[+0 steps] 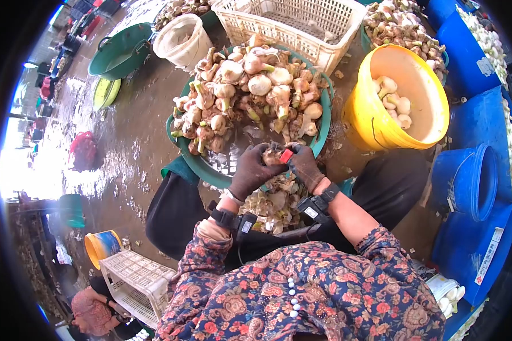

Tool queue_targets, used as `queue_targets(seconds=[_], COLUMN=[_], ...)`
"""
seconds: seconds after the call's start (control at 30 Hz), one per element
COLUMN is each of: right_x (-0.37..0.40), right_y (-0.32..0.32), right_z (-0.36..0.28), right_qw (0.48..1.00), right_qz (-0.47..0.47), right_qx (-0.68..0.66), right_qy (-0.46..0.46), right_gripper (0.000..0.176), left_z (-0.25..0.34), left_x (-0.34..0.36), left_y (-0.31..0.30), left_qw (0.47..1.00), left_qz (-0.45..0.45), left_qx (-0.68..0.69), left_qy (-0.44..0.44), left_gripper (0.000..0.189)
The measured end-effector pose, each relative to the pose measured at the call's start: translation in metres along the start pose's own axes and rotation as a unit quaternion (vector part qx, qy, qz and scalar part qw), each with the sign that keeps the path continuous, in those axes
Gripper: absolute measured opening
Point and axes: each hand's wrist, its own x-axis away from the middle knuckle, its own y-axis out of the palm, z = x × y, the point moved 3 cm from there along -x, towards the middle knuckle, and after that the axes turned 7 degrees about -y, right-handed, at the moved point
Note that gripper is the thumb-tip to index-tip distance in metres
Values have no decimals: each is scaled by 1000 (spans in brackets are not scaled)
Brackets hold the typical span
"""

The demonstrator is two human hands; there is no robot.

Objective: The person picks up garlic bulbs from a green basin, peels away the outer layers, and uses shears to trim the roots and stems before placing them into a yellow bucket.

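I sat on the wet concrete floor (136, 131) with my knees spread around a green basin (194, 166). My hands, both in dark gloves, met just above its near rim. My left hand (250, 170) was curled shut around a muddy garlic bulb (273, 156), fingers wrapped over its top. My right hand (304, 165) touched the bulb from the other side, closed around a small red-handled tool (287, 155); I could not tell what its blade looked like, as it was hidden between the gloves. The basin was heaped with untrimmed garlic (250, 91), its stems and dirty roots on, piled highest toward the far rim. A mound of pale garlic skins (273, 204) lay in my lap, directly under my hands. A black strap with a small device (316, 207) circled each of my wrists. Just beside the basin, on my right, stood a yellow bucket (370, 131) with a few clean white bulbs (395, 102) at its bottom. A white plastic crate (301, 23) touched the basin's far edge, and blue barrels (466, 182) lined the floor's right edge. A second green basin (122, 54) and a white bucket (182, 40) sat at the far left. Another person (91, 312) crouched near the left corner beside a smaller crate (136, 281).
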Motion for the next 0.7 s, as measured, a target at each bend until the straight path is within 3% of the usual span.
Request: queue_targets(seconds=[0.03, 0.1, 0.23, 0.3, 0.37, 0.4, 0.5, 0.53, 0.57, 0.63, 0.67, 0.7], right_x=[2, 6, 19, 23, 26, 28, 34, 41, 44, 50, 48, 46], right_y=[3, 4, -2, -3, -2, -4, 3, 4, 5, 9, 13, 10], right_z=[-1, -5, -27, -23, -15, -4, -13, -17, -12, 2, 4, 0], right_qw=[999, 996, 971, 973, 989, 974, 972, 961, 961, 943, 895, 894], right_qz=[-14, -22, -60, -69, -90, -113, -109, -99, -97, -161, -133, -135], right_qx=[17, 56, 206, 189, -116, -170, -178, -194, -195, -250, -333, -332], right_qy=[-42, -67, -106, -110, 23, 97, 106, 171, 171, 146, 266, 268], right_gripper=[16, 17, 19, 21, 20, 25, 35, 45, 45, 50, 54, 54], left_z=[5, 16, 10, 15, 13, 20, 14, 15, 8, -14, -7, -5], left_x=[6, 15, 22, 25, 28, 33, 40, 43, 43, 44, 44, 45], left_y=[-2, -6, -6, -12, -10, -12, 0, 2, 6, 17, 15, 12], left_qw=[1000, 979, 987, 987, 995, 991, 981, 981, 981, 987, 991, 991], left_qz=[3, 64, 64, 31, -75, -92, -35, -43, -44, -16, -1, 1], left_qx=[-1, -179, -126, -143, 57, 92, 177, 180, 179, 146, 133, 134], left_qy=[-1, 65, 80, 63, -12, -16, -68, -63, -63, -64, -11, -12], left_gripper=[49, 50, 51, 48, 44, 43, 42, 50, 50, 61, 70, 70])
